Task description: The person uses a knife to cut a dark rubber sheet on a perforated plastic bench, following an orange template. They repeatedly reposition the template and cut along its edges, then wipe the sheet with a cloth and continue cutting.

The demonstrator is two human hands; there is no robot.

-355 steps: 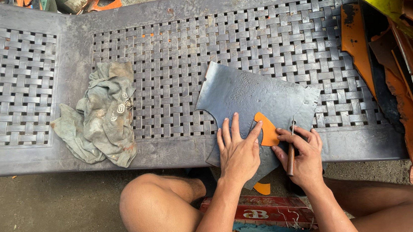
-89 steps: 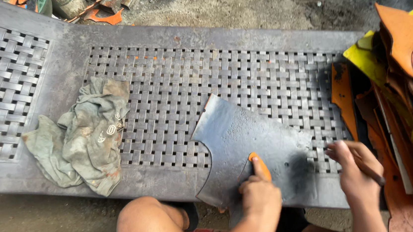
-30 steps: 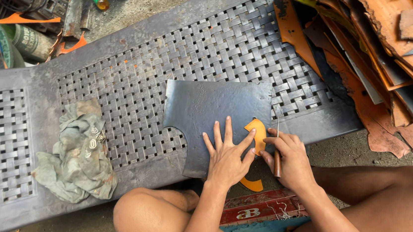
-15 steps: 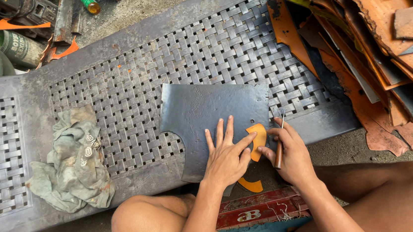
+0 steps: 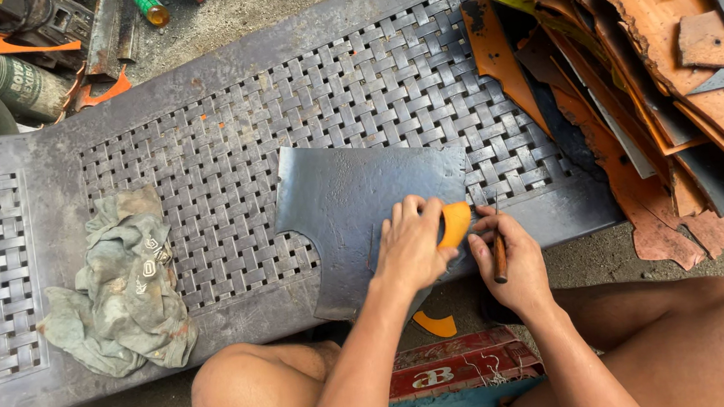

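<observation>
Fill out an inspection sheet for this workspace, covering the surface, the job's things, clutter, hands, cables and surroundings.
Surface: grey woven-pattern bench, dusty, resting on a concrete floor.
Job's things: dark grey sheet lying flat at the bench's front edge; orange template pressed onto it; thin tool with a brown handle.
Clutter: crumpled rag on the bench; pile of orange and grey offcuts on the right end; orange scrap below the bench.
Hands: left hand holds the template down; right hand grips the tool beside it.
Cables: nothing seen.
Surroundings: cans and metal scraps on the ground behind the bench; red box between the person's legs.
</observation>
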